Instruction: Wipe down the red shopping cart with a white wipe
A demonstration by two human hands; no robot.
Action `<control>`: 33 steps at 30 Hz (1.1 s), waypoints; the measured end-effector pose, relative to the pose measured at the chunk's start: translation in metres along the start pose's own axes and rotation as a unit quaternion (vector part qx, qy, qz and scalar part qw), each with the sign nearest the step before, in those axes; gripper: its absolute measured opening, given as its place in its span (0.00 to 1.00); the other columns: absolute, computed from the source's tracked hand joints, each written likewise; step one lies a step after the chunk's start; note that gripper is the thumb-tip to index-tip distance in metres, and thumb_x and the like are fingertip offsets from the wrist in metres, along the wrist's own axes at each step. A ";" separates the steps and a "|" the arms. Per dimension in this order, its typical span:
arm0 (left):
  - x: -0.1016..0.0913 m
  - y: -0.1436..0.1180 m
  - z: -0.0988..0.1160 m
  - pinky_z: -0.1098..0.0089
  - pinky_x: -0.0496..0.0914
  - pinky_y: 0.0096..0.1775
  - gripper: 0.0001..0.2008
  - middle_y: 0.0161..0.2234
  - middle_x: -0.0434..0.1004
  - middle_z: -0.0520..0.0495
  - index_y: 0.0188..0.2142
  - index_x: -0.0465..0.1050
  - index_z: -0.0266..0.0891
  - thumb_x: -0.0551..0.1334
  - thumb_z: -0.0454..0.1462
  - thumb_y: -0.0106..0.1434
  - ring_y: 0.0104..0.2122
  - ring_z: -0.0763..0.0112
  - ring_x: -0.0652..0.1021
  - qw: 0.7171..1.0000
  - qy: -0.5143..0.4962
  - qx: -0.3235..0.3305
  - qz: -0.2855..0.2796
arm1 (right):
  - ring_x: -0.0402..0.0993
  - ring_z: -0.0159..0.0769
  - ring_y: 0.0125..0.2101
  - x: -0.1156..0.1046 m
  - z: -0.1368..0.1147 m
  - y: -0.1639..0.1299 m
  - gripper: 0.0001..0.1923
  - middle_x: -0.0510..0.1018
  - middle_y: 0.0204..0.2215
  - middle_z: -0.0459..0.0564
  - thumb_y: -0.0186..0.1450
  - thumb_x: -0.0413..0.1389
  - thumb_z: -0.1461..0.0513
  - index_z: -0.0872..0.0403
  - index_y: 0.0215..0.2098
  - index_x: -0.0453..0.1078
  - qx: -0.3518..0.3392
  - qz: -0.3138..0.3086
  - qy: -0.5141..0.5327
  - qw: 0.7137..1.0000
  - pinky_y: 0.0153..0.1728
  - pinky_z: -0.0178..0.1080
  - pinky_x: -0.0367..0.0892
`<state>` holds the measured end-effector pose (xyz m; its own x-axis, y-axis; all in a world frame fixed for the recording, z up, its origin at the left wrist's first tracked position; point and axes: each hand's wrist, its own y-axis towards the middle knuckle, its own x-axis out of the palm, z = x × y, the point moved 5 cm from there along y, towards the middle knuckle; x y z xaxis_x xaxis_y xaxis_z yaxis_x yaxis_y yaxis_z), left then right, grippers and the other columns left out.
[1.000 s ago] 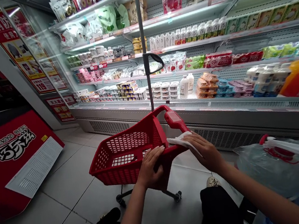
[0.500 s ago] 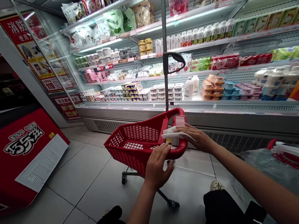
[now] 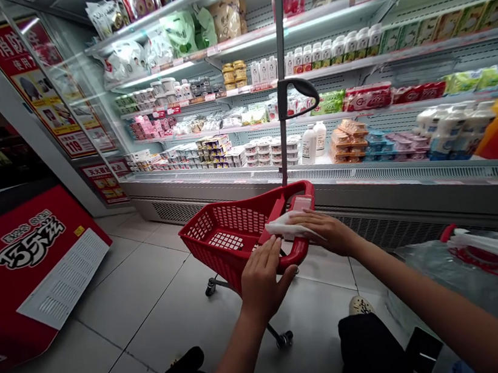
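A small red shopping cart [image 3: 228,238] with a mesh basket stands on the tiled floor in front of me. My left hand [image 3: 264,279] rests on the near rim of the basket, fingers together, steadying it. My right hand [image 3: 326,231] presses a white wipe [image 3: 282,226] flat against the cart's red handle bar [image 3: 299,201]. A grey pole with a black grip [image 3: 296,91] rises from the cart.
An open refrigerated shelf [image 3: 366,168] full of dairy cartons and bottles runs behind the cart. A red chest freezer [image 3: 25,265] stands at left. A clear plastic bag over another red cart [image 3: 474,261] sits at right. My dark trouser knees [image 3: 366,348] are at the bottom.
The cart has swung round and shifted right, its handle end now toward me. My right hand with the wipe moved along the handle; my left hand stayed on the rim.
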<state>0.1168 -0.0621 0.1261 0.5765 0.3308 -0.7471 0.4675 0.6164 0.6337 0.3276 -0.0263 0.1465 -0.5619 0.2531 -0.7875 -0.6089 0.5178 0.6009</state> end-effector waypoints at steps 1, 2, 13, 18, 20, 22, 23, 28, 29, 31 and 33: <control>0.001 0.000 0.001 0.53 0.68 0.64 0.28 0.65 0.70 0.43 0.69 0.61 0.43 0.57 0.49 0.74 0.63 0.55 0.73 1.000 -0.002 0.008 0.000 | 0.66 0.40 0.65 -0.002 0.013 0.001 0.23 0.73 0.63 0.51 0.78 0.43 0.59 0.47 0.69 0.62 0.015 0.003 0.002 1.000 0.69 0.54 0.57; 0.001 -0.001 0.001 0.54 0.68 0.63 0.29 0.65 0.70 0.43 0.70 0.60 0.43 0.57 0.49 0.74 0.63 0.56 0.73 1.000 -0.003 0.015 0.000 | 0.66 0.40 0.66 -0.004 0.026 0.002 0.23 0.73 0.64 0.52 0.79 0.42 0.58 0.47 0.69 0.62 0.036 0.009 0.004 0.999 0.70 0.55 0.56; -0.005 0.004 0.010 0.50 0.67 0.63 0.38 0.67 0.66 0.38 0.73 0.50 0.41 0.59 0.53 0.71 0.65 0.49 0.70 1.000 -0.003 -0.014 -0.005 | 0.62 0.41 0.68 0.008 -0.016 -0.010 0.23 0.72 0.64 0.52 0.78 0.43 0.59 0.48 0.70 0.61 0.071 0.042 0.009 0.997 0.70 0.54 0.56; -0.008 0.010 0.017 0.52 0.62 0.67 0.42 0.73 0.53 0.39 0.76 0.34 0.41 0.56 0.49 0.73 0.71 0.51 0.59 1.000 -0.016 -0.013 0.011 | 0.63 0.39 0.67 0.009 -0.024 -0.008 0.23 0.72 0.64 0.51 0.78 0.44 0.59 0.48 0.70 0.61 0.009 0.001 0.003 1.000 0.71 0.52 0.54; -0.007 0.008 0.018 0.51 0.62 0.67 0.39 0.73 0.54 0.40 0.76 0.34 0.42 0.54 0.47 0.75 0.70 0.52 0.61 1.000 -0.001 -0.009 0.000 | 0.63 0.39 0.67 0.004 0.001 -0.008 0.23 0.72 0.65 0.50 0.79 0.42 0.58 0.48 0.70 0.62 0.027 0.007 0.002 1.000 0.71 0.52 0.53; -0.007 0.005 0.018 0.50 0.62 0.67 0.36 0.72 0.56 0.41 0.76 0.37 0.44 0.53 0.45 0.75 0.69 0.54 0.64 1.000 0.019 -0.003 -0.013 | 0.63 0.40 0.67 -0.002 0.032 -0.008 0.24 0.71 0.65 0.51 0.79 0.40 0.56 0.48 0.69 0.63 0.077 0.043 -0.007 0.996 0.71 0.54 0.52; -0.007 0.004 0.017 0.50 0.62 0.67 0.34 0.72 0.57 0.42 0.76 0.40 0.45 0.52 0.45 0.76 0.68 0.55 0.65 1.000 0.027 0.001 -0.016 | 0.63 0.41 0.67 -0.004 0.046 -0.009 0.24 0.71 0.65 0.52 0.79 0.40 0.55 0.48 0.69 0.63 0.107 0.065 -0.013 0.992 0.71 0.55 0.52; -0.009 0.003 0.008 0.52 0.63 0.67 0.29 0.69 0.63 0.44 0.73 0.53 0.46 0.53 0.45 0.76 0.67 0.58 0.67 1.000 0.005 0.017 -0.020 | 0.65 0.43 0.66 0.006 0.038 -0.009 0.24 0.71 0.65 0.53 0.79 0.42 0.55 0.48 0.70 0.62 0.139 0.105 -0.004 0.985 0.70 0.58 0.53; -0.009 0.002 0.005 0.51 0.63 0.66 0.28 0.69 0.63 0.44 0.71 0.56 0.46 0.54 0.47 0.75 0.67 0.57 0.67 1.000 -0.008 0.017 -0.017 | 0.65 0.42 0.66 0.011 0.023 -0.007 0.24 0.72 0.64 0.52 0.79 0.43 0.56 0.47 0.69 0.62 0.120 0.098 0.009 0.988 0.71 0.57 0.53; -0.009 0.001 -0.001 0.50 0.63 0.66 0.27 0.68 0.66 0.44 0.68 0.63 0.46 0.57 0.49 0.74 0.67 0.56 0.67 0.999 -0.033 0.018 -0.003 | 0.65 0.41 0.66 0.019 -0.007 -0.002 0.23 0.73 0.64 0.51 0.78 0.44 0.58 0.47 0.69 0.63 0.074 0.079 0.031 0.994 0.71 0.54 0.54; -0.010 -0.001 -0.004 0.47 0.58 0.67 0.24 0.65 0.70 0.45 0.65 0.68 0.47 0.59 0.48 0.73 0.67 0.55 0.68 0.998 -0.055 0.020 0.009 | 0.66 0.40 0.65 0.023 -0.026 0.004 0.22 0.74 0.63 0.50 0.78 0.45 0.59 0.48 0.68 0.64 0.036 0.065 0.042 0.996 0.70 0.52 0.56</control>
<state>0.1077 -0.0627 0.1324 0.6542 0.2600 -0.7102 0.4819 0.5804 0.6564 0.2977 -0.0393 0.1344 -0.6803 0.2533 -0.6878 -0.4882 0.5434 0.6829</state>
